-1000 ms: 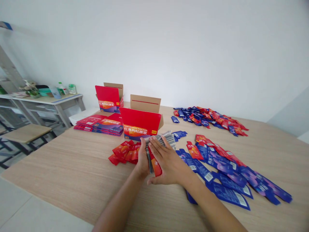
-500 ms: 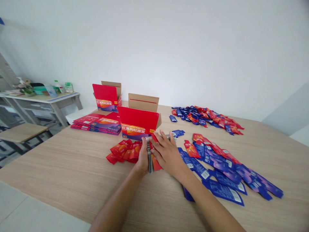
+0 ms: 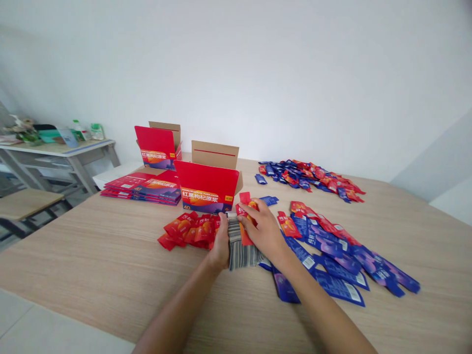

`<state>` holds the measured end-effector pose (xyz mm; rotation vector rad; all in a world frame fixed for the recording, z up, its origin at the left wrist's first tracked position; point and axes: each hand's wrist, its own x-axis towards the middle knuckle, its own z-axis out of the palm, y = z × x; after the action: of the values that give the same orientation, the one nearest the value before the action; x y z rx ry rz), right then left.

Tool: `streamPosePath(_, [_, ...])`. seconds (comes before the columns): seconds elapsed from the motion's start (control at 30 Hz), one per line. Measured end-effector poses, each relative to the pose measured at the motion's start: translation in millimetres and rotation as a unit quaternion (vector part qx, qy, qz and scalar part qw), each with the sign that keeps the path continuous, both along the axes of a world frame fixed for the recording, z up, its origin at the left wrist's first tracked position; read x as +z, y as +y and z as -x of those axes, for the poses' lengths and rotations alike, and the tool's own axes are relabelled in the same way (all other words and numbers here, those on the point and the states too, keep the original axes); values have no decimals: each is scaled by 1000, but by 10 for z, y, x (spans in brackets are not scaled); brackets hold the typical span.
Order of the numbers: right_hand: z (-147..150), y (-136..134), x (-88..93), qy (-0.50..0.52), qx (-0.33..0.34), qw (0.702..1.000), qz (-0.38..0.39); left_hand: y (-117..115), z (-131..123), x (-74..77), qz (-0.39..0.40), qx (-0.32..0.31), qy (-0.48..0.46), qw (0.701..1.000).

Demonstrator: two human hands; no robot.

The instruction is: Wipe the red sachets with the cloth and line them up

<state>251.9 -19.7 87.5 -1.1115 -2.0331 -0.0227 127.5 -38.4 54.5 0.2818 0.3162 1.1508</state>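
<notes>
My left hand (image 3: pixel 221 244) is closed against the left end of a row of packed pouches (image 3: pixel 243 251), whose thin grey edges face up. A red pouch (image 3: pixel 245 236) is gripped between the fingers and thumb of my right hand (image 3: pixel 262 227), over the row. Several loose red pouches (image 3: pixel 188 228) lie left of my left hand. Just behind the hands stands a red carton (image 3: pixel 206 187) with its flaps raised. To the right, blue pouches (image 3: pixel 339 265) are spread out, with one red pouch (image 3: pixel 288 225) near my right hand.
A second open carton (image 3: pixel 157 147) stands at the back left, behind a stack of flat red cartons (image 3: pixel 143 187). A mixed heap of red and blue pouches (image 3: pixel 309 177) lies near the wall. Left of the table are a stool (image 3: pixel 29 202) and a desk (image 3: pixel 88 149).
My right hand has lifted from lying flat over the row and now grips a red pouch, exposing more of the row's edges. The view has shifted slightly.
</notes>
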Motion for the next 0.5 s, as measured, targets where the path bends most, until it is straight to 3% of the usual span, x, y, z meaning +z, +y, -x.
streamPosePath(0.17, [58,-82,18,-76,62,995,-14,47,97,109,33,83,13,996])
streamPosePath(0.3, [67,-83,-6,-75,73,994,-8,52,121,116,33,67,16,997])
streamPosePath(0.5, [93,-20,-79,2,14,999,-32,35,28,43,15,35,16,999])
